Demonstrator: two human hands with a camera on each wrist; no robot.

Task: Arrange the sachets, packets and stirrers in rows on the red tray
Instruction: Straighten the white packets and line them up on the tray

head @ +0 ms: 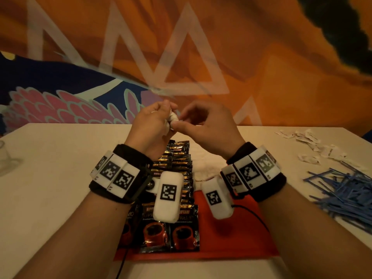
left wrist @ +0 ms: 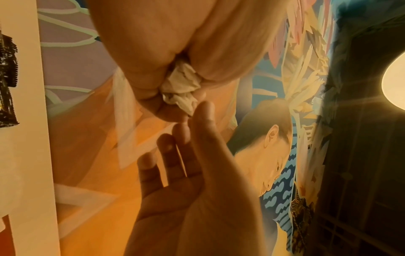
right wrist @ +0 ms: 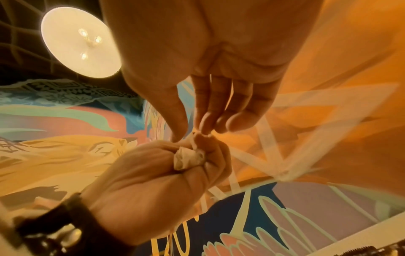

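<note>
A bunch of white sachets point(head: 172, 119) sits at the frame's centre, raised above the table point(head: 60, 158), gripped in the fist of the left hand point(head: 153, 125). The right hand point(head: 209, 125) pinches the bunch's top with thumb and fingertips. Below, black coffee packets point(head: 177, 232) lie in rows on the red tray point(head: 231, 244). Blue stirrers point(head: 342, 190) and loose white sachets point(head: 308, 146) lie at right.

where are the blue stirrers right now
In the head view the blue stirrers lie in a loose pile on the table's right side, off the red tray, just below the scattered white sachets.
</note>
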